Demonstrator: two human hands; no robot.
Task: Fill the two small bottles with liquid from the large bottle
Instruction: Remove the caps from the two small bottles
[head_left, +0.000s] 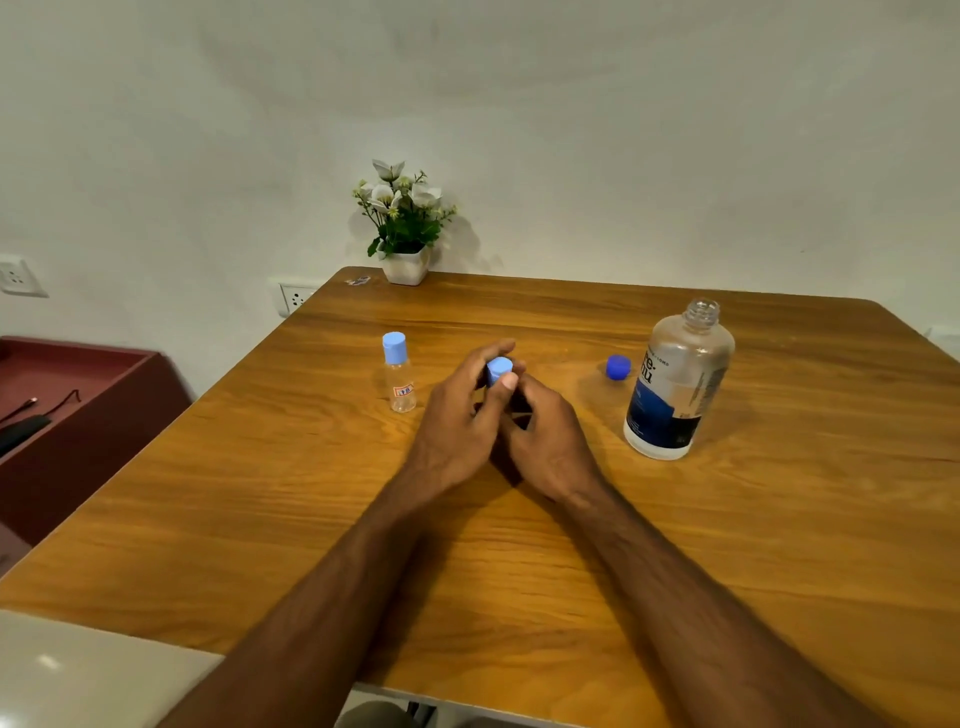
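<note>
Your fingers (501, 387) first: the left hand (460, 415) pinches the light-blue cap (500, 368) of a small bottle, thumb on the near side, other fingers curled round the far side. The right hand (545, 441) wraps the body below; the bottle itself is almost wholly hidden, so you cannot tell its fill level. It stands upright, long axis vertical, cap on, at mid-counter (519, 545). This looks like the uncapping step. Second small bottle (399, 375) stands just left of the left hand, upright, capped, seemingly empty. Large bottle (675, 384) stands well to the right, upright, neck open, its dark-blue cap (618, 367) lying on the counter between it and your hands. The pour source is on the right hand's side, so that hand is the nearer one to fetch it. Potted flowers (405, 223) sit at the far edge.
</note>
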